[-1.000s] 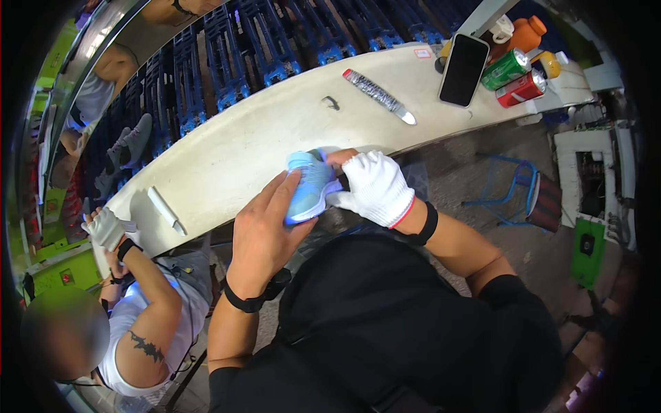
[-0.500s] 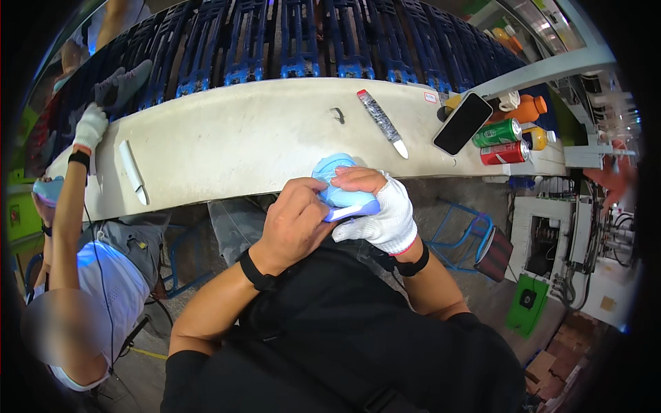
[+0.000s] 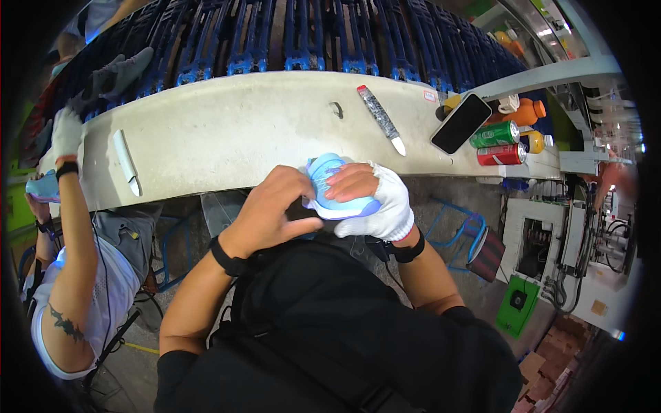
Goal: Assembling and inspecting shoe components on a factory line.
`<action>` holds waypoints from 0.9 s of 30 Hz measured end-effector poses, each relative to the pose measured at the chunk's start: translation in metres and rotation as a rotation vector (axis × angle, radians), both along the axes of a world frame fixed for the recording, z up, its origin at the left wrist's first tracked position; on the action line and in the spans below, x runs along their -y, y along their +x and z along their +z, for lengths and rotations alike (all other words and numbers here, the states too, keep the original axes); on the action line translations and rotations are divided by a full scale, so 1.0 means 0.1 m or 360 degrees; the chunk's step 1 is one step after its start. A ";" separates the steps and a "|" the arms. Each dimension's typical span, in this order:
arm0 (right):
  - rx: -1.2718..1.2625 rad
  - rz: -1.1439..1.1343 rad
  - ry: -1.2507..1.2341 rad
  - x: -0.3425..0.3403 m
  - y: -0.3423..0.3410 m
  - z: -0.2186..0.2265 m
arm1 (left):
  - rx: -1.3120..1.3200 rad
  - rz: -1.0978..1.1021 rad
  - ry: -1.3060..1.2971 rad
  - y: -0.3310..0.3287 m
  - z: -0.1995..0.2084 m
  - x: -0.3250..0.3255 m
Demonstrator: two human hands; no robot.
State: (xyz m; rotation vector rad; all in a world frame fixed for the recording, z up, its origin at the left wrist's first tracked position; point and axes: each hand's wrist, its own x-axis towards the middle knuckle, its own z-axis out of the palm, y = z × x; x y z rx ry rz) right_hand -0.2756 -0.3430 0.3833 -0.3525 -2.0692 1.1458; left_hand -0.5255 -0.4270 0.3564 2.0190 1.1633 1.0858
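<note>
A light-blue shoe (image 3: pixel 326 180) with a white and violet sole edge is held in front of my body, at the near edge of the worktable. My right hand (image 3: pixel 379 200), in a white glove that leaves fingers bare, grips it from the right; its fingers lie over the blue top and the thumb is below. On the shoe's left side is my bare left hand (image 3: pixel 268 211). Its thumb stands well apart from the fingers, whose tips are beside the shoe and partly blurred. Whether they touch it I cannot tell.
On the pale worktable (image 3: pixel 227 131) lie a wrapped-handle knife (image 3: pixel 380 118), a white-handled blade (image 3: pixel 127 162) and a dark scrap (image 3: pixel 336 110). A phone (image 3: pixel 460 124), cans (image 3: pixel 497 134) and bottles stand right. Beyond runs a blue slatted conveyor (image 3: pixel 303 41). At left a person's gloved hand (image 3: pixel 67 132) works.
My left hand has let go of the shoe's near edge and moved left, its thumb spreading. The shoe has turned slightly in my right hand. The co-worker's gloved hand has moved left.
</note>
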 end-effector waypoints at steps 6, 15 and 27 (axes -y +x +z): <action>-0.1314 -0.0274 -0.1425 0.19 -0.20 -0.32 | -0.0412 0.0276 0.0323 -0.10 0.07 0.08; 0.0077 -0.0097 -0.0277 -0.41 -0.29 0.10 | -0.0365 0.0133 0.0348 -0.23 0.67 -0.46; -0.0823 -0.0396 -0.0965 -0.43 -0.88 -0.38 | -0.0403 0.0294 -0.0323 -0.40 0.51 -0.70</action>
